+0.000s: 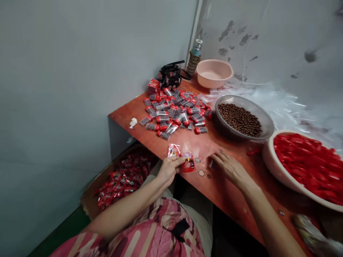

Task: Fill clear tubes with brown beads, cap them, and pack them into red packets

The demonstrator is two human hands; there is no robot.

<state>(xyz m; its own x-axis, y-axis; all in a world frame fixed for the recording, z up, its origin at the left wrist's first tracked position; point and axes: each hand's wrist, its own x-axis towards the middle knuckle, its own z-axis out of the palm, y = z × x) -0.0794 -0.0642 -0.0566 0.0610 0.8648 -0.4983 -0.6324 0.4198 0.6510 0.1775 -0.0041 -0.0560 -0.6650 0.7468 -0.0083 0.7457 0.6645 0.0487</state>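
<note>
The red packet [189, 163] was at the near edge of the table [233, 203], in the left hand [168, 169], whose thumb and fingers were closed on its side; that pinch probably kept the printed face flat and uncovered. It was thin, roughly square and slightly glossy. A second packet [173, 149] lay just beyond those fingers; whether they touched it too, I could not tell. The right hand [230, 169] was low over the table, its fingers bent over a small dark item [212, 164]; I could not tell whether they gripped it.

Farther back, a loose heap of clear tubes with red ends [171, 112] spread across the table, likely left there to be within reach. The grey bowl [265, 125] gathered smooth, round brown beads [238, 119], its sloping wall presumably stopping them rolling. To the right, a pale basin [269, 160] held glossy red plastic pieces [308, 164], near a pile of filmy clear plastic [286, 107].

Behind the heap stood a smooth pink basin [209, 82], a bottle in a woven sleeve [193, 62] and a soft dark bag [171, 76]. Below the table, a carton [86, 200] contained shiny, crinkled red packages [120, 182].
</note>
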